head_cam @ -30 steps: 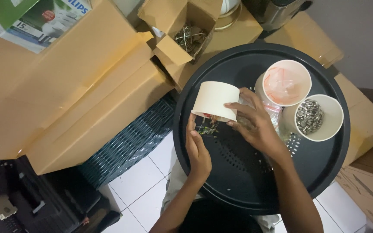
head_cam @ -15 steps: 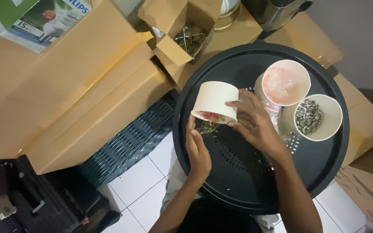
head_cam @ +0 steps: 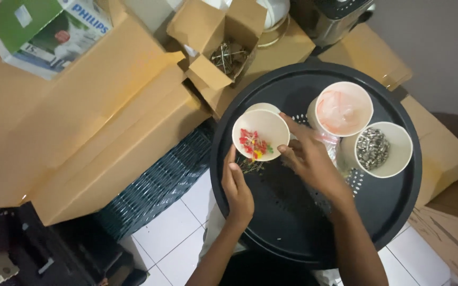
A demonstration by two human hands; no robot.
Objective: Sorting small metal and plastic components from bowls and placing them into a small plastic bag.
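White floor tiles [head_cam: 170, 225] show below, with a dark blue woven basket [head_cam: 160, 177] standing on them. Stacked brown cardboard boxes [head_cam: 96, 116] fill the left side, and a plain grey wall [head_cam: 441, 47] rises at the upper right under dim, soft light.
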